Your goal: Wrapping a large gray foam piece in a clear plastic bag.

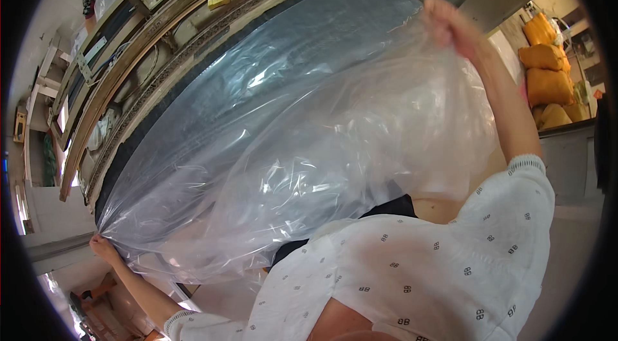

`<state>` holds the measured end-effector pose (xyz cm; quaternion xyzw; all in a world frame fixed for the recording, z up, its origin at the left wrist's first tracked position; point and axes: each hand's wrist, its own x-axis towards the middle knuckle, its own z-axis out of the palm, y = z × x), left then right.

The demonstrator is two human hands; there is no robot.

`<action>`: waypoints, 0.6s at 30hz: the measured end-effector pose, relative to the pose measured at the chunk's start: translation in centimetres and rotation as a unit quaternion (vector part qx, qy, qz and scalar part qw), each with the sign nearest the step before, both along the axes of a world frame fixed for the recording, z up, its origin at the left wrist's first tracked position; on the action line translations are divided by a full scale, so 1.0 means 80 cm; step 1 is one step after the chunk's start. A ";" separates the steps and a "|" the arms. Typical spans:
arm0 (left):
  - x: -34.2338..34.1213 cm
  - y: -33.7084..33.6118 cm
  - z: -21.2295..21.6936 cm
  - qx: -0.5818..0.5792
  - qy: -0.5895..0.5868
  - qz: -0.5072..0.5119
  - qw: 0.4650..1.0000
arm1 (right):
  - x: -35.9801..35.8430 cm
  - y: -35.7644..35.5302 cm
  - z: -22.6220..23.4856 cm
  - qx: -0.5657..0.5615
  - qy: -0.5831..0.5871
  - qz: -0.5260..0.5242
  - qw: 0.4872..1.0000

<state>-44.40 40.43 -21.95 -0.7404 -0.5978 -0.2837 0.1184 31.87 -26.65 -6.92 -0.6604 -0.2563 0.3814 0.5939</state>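
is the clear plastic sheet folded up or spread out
Spread out, though wrinkled: the plastic sheet stretches wide between the left hand and the right hand, bunched at the left one.

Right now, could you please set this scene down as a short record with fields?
Left hand: gripping a gathered corner of the clear plastic sheet
Right hand: raised, blurred, closed at the sheet's far right edge
Sheet: wrinkled, glossy, spread between both hands
Beyond sheet: dark layer, wooden rail, small yellow block
Right background: orange sacks, stacked
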 end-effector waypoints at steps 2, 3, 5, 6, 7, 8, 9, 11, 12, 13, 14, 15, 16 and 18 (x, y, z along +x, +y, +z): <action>0.030 -0.021 0.010 -0.034 0.021 0.044 0.998 | 0.012 0.064 0.013 0.013 -0.138 0.011 0.990; 0.023 -0.028 0.016 -0.030 0.026 0.049 0.998 | 0.028 0.104 0.005 -0.047 -0.303 0.018 0.952; 0.024 -0.033 0.011 0.011 -0.048 0.047 0.998 | 0.084 0.143 -0.049 -0.090 -0.506 0.053 0.856; 0.020 -0.032 0.016 0.012 -0.049 0.047 0.998 | 0.099 0.157 -0.072 -0.089 -0.529 -0.008 0.844; 0.002 -0.030 0.025 -0.004 -0.091 0.052 0.995 | 0.108 0.169 -0.091 -0.084 -0.550 -0.067 0.828; -0.025 -0.030 0.034 -0.019 -0.132 0.060 0.989 | 0.111 0.180 -0.108 -0.093 -0.545 -0.077 0.829; -0.071 -0.034 0.053 -0.029 -0.132 0.058 0.989 | 0.111 0.195 -0.123 -0.097 -0.539 -0.084 0.833; -0.126 -0.055 0.081 -0.067 -0.136 0.049 0.987 | 0.097 0.207 -0.133 -0.113 -0.556 -0.088 0.819; -0.130 -0.070 0.097 -0.093 -0.139 0.040 0.985 | 0.094 0.200 -0.131 -0.117 -0.541 -0.101 0.827; -0.145 -0.091 0.108 -0.083 -0.165 0.019 0.983 | 0.092 0.199 -0.129 -0.115 -0.525 -0.110 0.836; -0.147 -0.109 0.115 -0.097 -0.205 0.016 0.974 | 0.092 0.198 -0.127 -0.132 -0.507 -0.112 0.844; -0.144 -0.131 0.119 -0.111 -0.245 0.014 0.963 | 0.093 0.197 -0.126 -0.133 -0.507 -0.113 0.844; -0.133 -0.155 0.126 -0.108 -0.242 0.010 0.964 | 0.098 0.192 -0.126 -0.133 -0.505 -0.104 0.847; -0.126 -0.207 0.137 -0.141 -0.309 -0.024 0.940 | 0.104 0.194 -0.129 -0.125 -0.502 -0.094 0.850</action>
